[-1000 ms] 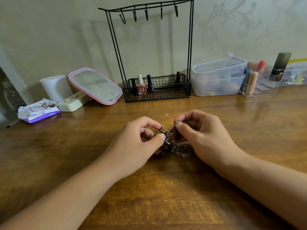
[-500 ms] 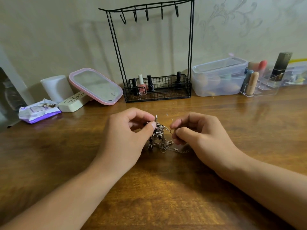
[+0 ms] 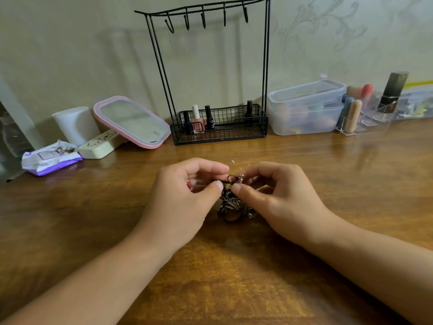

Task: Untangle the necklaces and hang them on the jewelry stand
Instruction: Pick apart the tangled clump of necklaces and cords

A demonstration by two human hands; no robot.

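A tangled clump of necklaces (image 3: 232,202), thin metal chains with small charms, hangs between my hands just above the wooden table (image 3: 328,184). My left hand (image 3: 185,198) pinches a dark loop at the top of the clump between thumb and forefinger. My right hand (image 3: 276,195) pinches the chains right beside it, fingertips nearly touching the left hand's. The black wire jewelry stand (image 3: 210,73) stands at the back against the wall, its several hooks bare. Part of the tangle is hidden behind my fingers.
The stand's wire basket (image 3: 257,127) holds nail polish bottles. Left of it are a pink-rimmed mirror (image 3: 131,121), a white cup (image 3: 75,125), a cream case and a purple wipes pack (image 3: 51,158). Right are clear plastic boxes (image 3: 307,106) and an acrylic organiser (image 3: 365,118) with cosmetics.
Both hands have shifted their pinch on the tangle and come close together again. The clump has turned, and a dark loop now shows at its top.
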